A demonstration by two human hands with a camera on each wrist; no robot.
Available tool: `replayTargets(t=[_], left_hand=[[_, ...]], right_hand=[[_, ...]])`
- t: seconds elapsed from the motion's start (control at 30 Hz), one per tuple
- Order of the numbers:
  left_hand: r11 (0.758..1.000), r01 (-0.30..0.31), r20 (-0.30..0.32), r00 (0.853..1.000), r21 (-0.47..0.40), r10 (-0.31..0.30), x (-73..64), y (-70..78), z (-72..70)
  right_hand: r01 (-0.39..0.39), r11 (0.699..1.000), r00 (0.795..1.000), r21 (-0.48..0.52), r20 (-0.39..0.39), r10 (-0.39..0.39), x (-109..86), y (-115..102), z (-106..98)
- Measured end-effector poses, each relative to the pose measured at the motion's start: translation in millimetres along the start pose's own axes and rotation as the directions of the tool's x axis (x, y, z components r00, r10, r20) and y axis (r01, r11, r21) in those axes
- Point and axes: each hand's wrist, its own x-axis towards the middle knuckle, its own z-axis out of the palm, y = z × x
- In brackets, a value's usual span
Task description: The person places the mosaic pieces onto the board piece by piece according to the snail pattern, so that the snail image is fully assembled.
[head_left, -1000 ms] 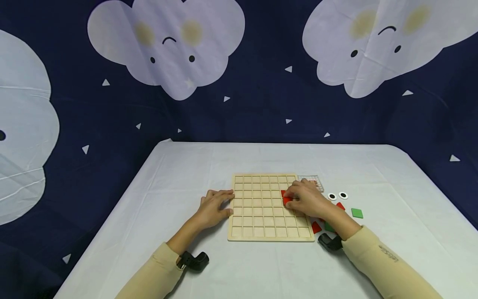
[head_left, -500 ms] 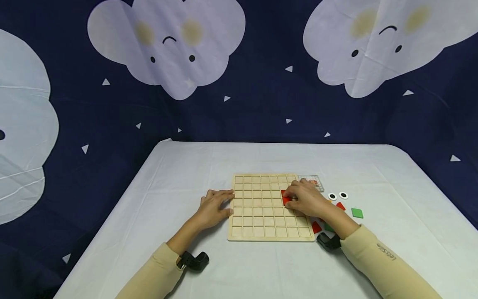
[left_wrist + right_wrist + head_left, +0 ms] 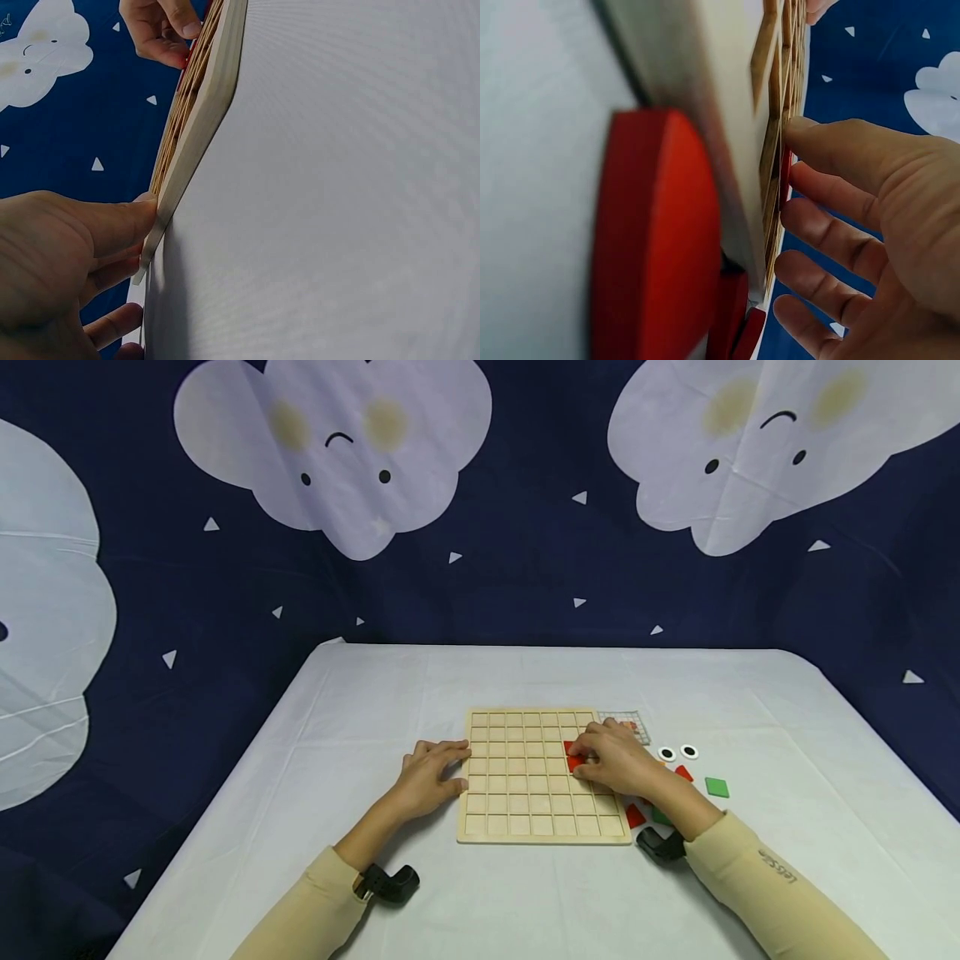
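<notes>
Here, navy cloth (image 3: 517, 527) backs white table (image 3: 540, 893) and board (image 3: 517, 785).

A navy backdrop (image 3: 517, 585) printed with pale upside-down clouds (image 3: 337, 485) and small white triangles (image 3: 580, 497) hangs behind a white-covered counter (image 3: 375, 693) with rounded far corners.

A run of dark lettering (image 3: 777, 866) stands on the tan right sleeve (image 3: 787, 902), at four o'clock from the middle of the head view; it slants down along the forearm toward five o'clock and seems to hold a double S, though it is too small to spell out with confidence; at ten o'clock in the left wrist view, small pale marks (image 3: 6, 28) stand on the blue backdrop (image 3: 67, 139), cut by the picture's edge and unreadable; no word or number reads clearly.
</notes>
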Motion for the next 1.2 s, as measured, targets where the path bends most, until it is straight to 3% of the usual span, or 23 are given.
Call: replayTargets(t=[0.27, 0.53, 0.97, 1.2], left_hand=[[1.000, 0.002, 0.003, 1.000, 0.001, -0.002, 0.3, 1.3, -0.2], [1.000, 0.008, 0.010, 1.000, 0.003, -0.008, -0.3, 1.1, -1.1], [1.000, 0.000, 0.000, 1.000, 0.005, 0.000, -0.2, 0.9, -0.9], [1.000, -0.001, 0.003, 1.000, 0.006, 0.001, -0.2, 1.1, -0.9]], right_hand=[[-0.045, 0.998, 0.999, 0.054, 0.008, 0.044, -7.9, 6, -20], [-0.116, 0.991, 0.993, 0.059, -0.007, 0.117, -33.2, 21, -40], [-0.202, 0.979, 0.978, 0.018, 0.057, 0.201, -61.4, 32, -31], [-0.180, 0.984, 0.983, -0.008, 0.045, 0.180, -66.6, 34, -29]])
